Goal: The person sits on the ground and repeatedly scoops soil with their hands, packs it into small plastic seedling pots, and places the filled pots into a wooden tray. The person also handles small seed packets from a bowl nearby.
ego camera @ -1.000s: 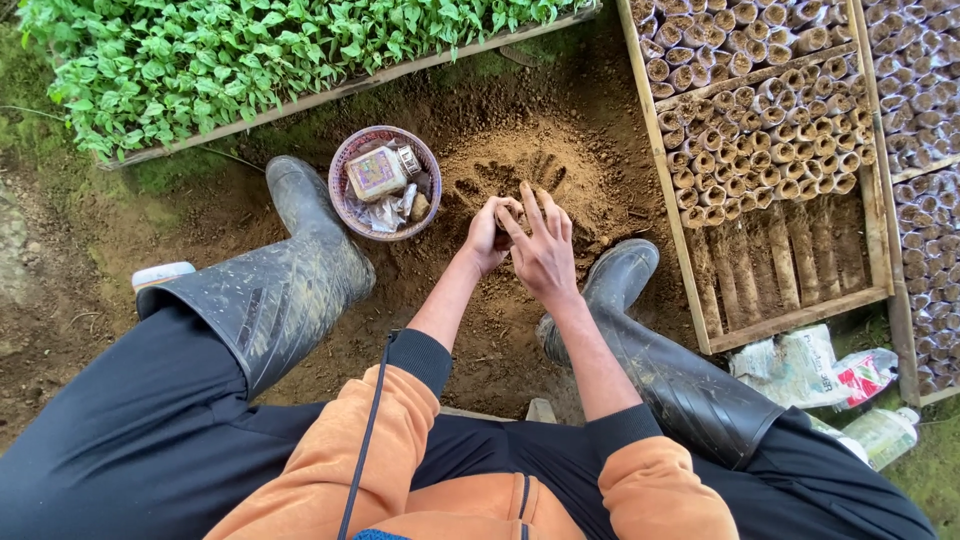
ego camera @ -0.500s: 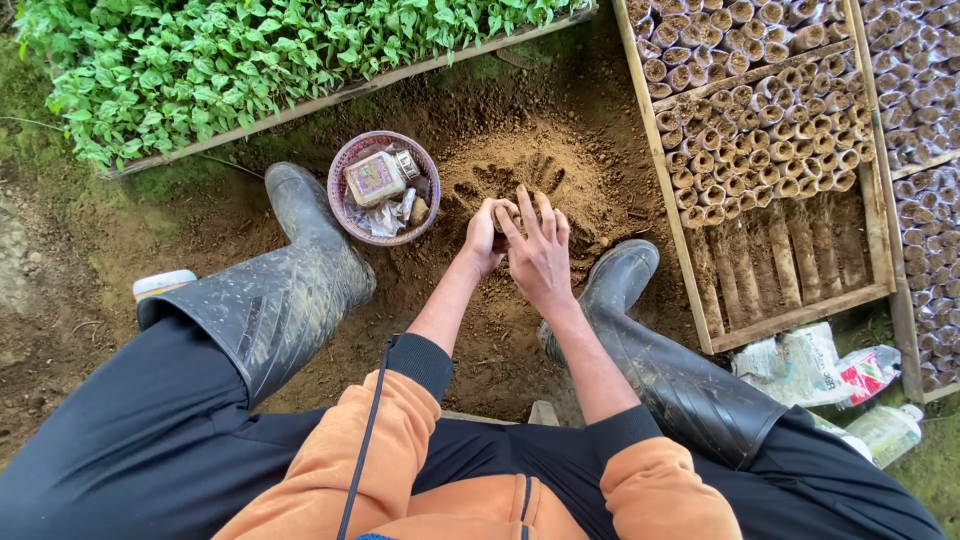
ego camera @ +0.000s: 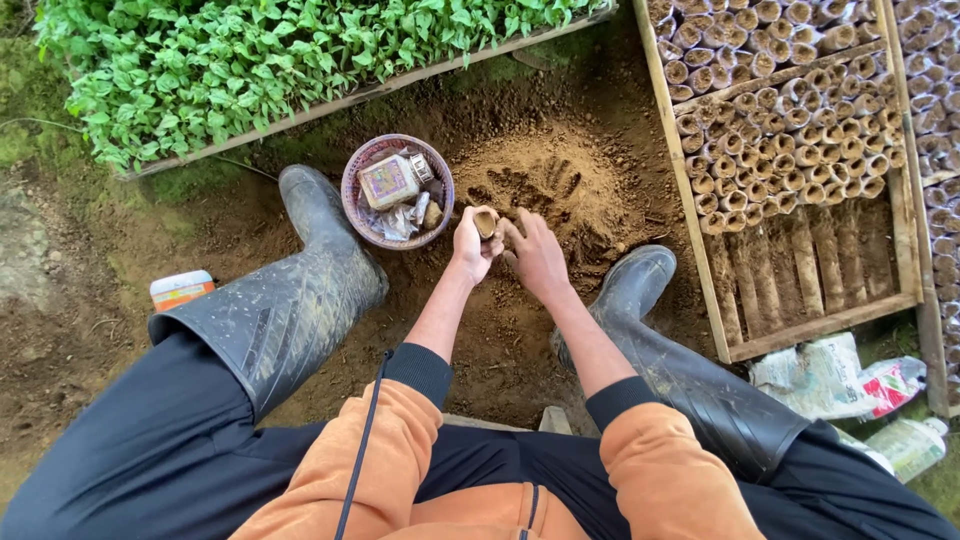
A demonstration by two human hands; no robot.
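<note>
My left hand (ego camera: 470, 246) is closed around a small rolled seedling pot (ego camera: 486, 223) with soil in its open top. My right hand (ego camera: 537, 256) is just to the right of it, fingers bunched and pointing at the pot's mouth, with soil on them. Both hands hover over a mound of loose brown soil (ego camera: 545, 185) marked with finger grooves, between my two black rubber boots (ego camera: 310, 270).
A round pink basket (ego camera: 352, 190) with packets and a small jar sits left of the mound. A wooden tray (ego camera: 712, 300) at right holds several rows of filled rolled pots. A bed of green seedlings (ego camera: 250, 60) lies at top left. Plastic bags (ego camera: 830, 375) lie at lower right.
My right hand has come off the top of the pot and slid right and down, uncovering the pot's soil-filled mouth. The left hand still holds the pot.
</note>
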